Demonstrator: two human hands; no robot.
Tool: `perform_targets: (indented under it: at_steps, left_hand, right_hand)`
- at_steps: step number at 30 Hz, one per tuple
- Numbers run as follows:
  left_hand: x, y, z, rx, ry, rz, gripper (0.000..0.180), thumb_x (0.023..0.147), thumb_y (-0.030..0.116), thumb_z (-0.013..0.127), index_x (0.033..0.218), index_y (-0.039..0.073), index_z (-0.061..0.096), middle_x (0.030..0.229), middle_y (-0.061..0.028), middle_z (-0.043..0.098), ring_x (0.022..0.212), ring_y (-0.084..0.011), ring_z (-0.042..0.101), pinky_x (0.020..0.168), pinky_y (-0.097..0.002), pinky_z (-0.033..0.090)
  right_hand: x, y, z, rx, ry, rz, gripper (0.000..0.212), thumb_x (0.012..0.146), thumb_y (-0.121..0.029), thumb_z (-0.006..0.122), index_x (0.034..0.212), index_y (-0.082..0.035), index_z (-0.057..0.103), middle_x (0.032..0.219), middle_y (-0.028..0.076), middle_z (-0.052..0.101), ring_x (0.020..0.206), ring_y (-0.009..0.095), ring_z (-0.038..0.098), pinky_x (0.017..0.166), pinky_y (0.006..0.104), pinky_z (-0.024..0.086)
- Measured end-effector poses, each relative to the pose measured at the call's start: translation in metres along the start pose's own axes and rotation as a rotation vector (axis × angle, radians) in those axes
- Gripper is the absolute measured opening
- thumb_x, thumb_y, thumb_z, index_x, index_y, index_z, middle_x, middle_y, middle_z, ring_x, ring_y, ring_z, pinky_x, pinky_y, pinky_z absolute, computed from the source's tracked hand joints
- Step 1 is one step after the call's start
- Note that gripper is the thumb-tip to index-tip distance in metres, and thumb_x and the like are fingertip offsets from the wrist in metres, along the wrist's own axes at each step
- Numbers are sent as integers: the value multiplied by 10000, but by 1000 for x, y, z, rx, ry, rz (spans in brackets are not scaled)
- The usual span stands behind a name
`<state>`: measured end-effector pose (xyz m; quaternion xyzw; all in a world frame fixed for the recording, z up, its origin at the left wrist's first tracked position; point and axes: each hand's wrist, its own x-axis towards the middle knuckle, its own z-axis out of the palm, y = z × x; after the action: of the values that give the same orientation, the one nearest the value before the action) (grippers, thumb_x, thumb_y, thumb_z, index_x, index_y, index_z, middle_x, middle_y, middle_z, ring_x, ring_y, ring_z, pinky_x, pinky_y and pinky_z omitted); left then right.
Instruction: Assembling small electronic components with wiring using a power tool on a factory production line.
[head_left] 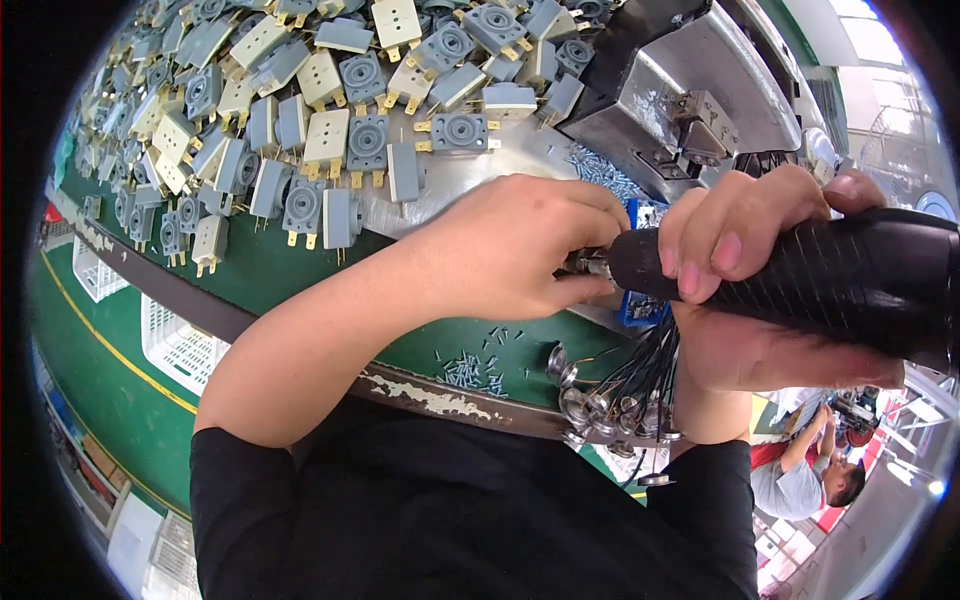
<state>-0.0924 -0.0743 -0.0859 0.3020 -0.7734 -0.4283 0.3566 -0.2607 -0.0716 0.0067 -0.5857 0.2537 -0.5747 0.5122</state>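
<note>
My right hand [745, 220] is wrapped round a thick black electric screwdriver [850, 275], which lies nearly level across the right side with its nose pointing left. Directly in front of that nose, my left hand [545, 240] is closed, thumb and fingers pinched round a small metal piece [592, 264]. Most of the piece is hidden by the fingers and the nose, so its kind does not show. Behind the hands sits a blue tray [640, 308] of small parts, partly covered. Loose screws [605, 172] lie beyond my left hand.
Grey and cream switch-like blocks [365, 140] with brass tabs heap over the far left bench. A metal fixture [690, 90] stands far right. More screws [470, 372] and round metal parts on black wires [600, 405] lie near the front edge. Another person [805, 480] works at right.
</note>
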Motion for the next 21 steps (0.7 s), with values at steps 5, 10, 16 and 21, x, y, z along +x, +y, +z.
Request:
perform_targets:
  at_steps: [5, 10, 16, 21]
  left_hand:
    - [-2, -3, 1, -10, 15, 14, 293, 819, 248, 825, 1023, 56, 738, 1064, -86, 725, 980, -355, 711, 837, -447, 572]
    - [-3, 0, -3, -11, -32, -7, 300, 815, 244, 820, 1038, 63, 735, 1058, -92, 723, 987, -353, 709, 847, -446, 572]
    - [-4, -1, -2, -6, -32, -16, 291, 809, 234, 817, 1031, 67, 732, 1042, -91, 718, 981, -352, 708, 831, -442, 573]
    - [-2, -3, -1, -1, -13, 41, 278, 815, 215, 811, 1035, 65, 732, 1040, -82, 718, 963, -336, 712, 825, -433, 574]
  right_hand:
    - [9, 10, -14, 61, -330, -117, 1038, 811, -903, 554, 1439, -94, 384, 826, 58, 541, 608, 179, 562, 569, 347, 491]
    - [6, 14, -12, 76, -337, -114, 1023, 817, -891, 567, 1431, -96, 377, 824, 62, 542, 607, 183, 566, 574, 349, 492]
    - [3, 14, -14, 19, -348, -116, 1049, 801, -906, 566, 1445, -102, 367, 819, 65, 551, 606, 184, 568, 572, 352, 493]
    - [6, -2, -4, 66, -288, -52, 1125, 819, -901, 562, 1582, -115, 301, 824, 74, 562, 608, 194, 576, 570, 372, 492]
